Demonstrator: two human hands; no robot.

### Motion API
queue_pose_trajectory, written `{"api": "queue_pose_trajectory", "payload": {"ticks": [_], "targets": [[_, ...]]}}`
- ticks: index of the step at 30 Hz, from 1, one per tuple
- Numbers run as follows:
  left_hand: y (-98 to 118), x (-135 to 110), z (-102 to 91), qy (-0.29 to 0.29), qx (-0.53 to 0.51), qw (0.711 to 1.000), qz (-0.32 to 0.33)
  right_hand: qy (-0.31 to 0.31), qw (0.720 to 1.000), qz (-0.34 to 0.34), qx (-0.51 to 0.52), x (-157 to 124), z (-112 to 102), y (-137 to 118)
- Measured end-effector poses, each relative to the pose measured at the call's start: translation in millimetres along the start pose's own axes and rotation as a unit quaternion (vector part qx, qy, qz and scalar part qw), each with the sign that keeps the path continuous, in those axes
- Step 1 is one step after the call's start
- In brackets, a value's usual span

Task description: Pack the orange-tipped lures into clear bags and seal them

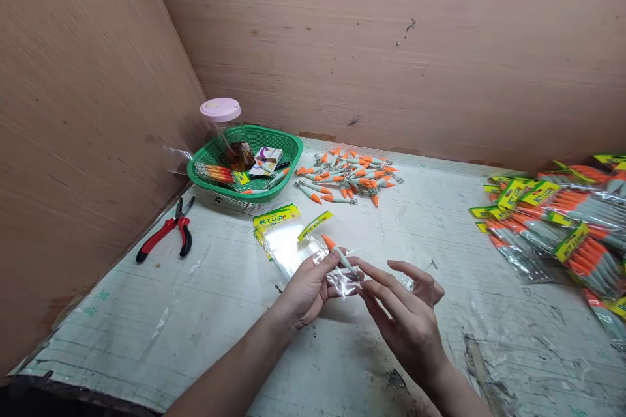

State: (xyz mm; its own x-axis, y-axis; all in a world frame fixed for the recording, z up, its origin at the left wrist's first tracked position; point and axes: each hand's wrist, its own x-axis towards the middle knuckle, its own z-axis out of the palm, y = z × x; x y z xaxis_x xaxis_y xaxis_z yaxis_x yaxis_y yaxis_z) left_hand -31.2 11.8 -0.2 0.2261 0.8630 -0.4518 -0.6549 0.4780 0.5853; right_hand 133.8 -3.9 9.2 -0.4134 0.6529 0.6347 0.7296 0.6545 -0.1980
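My left hand (308,287) is closed around a clear plastic bag (320,254) with a yellow-green header card (315,225). An orange-tipped grey lure (337,253) lies partly inside that bag. My right hand (405,306) pinches the bag's open end at the lure's tail, the other fingers spread. Both hands hover just above the table near its middle front.
Loose orange-tipped lures (349,179) lie piled at the back. A stack of empty bags (274,221) sits left of my hands. Filled packs (562,221) are heaped at the right. A green basket (288,143) and red pliers (166,231) stand at the left by the wooden wall.
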Motion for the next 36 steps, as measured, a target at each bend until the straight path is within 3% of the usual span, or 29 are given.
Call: {"api": "queue_pose_trajectory", "payload": {"ticks": [5,9,17,20,28,34,36], "targets": [[-1.5,-1.5,2.5,0.017,0.004,1.000,0.006,0.027,0.999,0.017,0.009,2.0,4.1,-5.2],[3.7,-1.0,2.9,0.045,-0.022,0.999,0.015,0.029,1.000,-0.012,0.005,-4.4,2.5,-0.1],[5.9,-1.4,1.9,0.001,-0.016,1.000,-0.012,-0.027,0.994,-0.099,-0.030,-10.4,-0.9,14.1],[3.0,-0.9,2.0,-0.021,-0.033,0.999,-0.001,-0.035,0.996,-0.078,0.015,-3.6,4.2,8.0],[-1.0,-2.2,3.8,-0.044,-0.040,0.998,0.010,0.037,0.982,0.031,0.184,13.0,12.4,-15.7],[-1.9,-1.0,4.1,-0.030,-0.108,0.993,-0.020,-0.013,0.988,-0.045,0.147,14.3,12.5,-16.5],[-1.9,0.3,2.5,-0.032,-0.139,0.990,-0.011,-0.005,0.991,-0.058,0.124,14.3,10.2,-14.7]]}}
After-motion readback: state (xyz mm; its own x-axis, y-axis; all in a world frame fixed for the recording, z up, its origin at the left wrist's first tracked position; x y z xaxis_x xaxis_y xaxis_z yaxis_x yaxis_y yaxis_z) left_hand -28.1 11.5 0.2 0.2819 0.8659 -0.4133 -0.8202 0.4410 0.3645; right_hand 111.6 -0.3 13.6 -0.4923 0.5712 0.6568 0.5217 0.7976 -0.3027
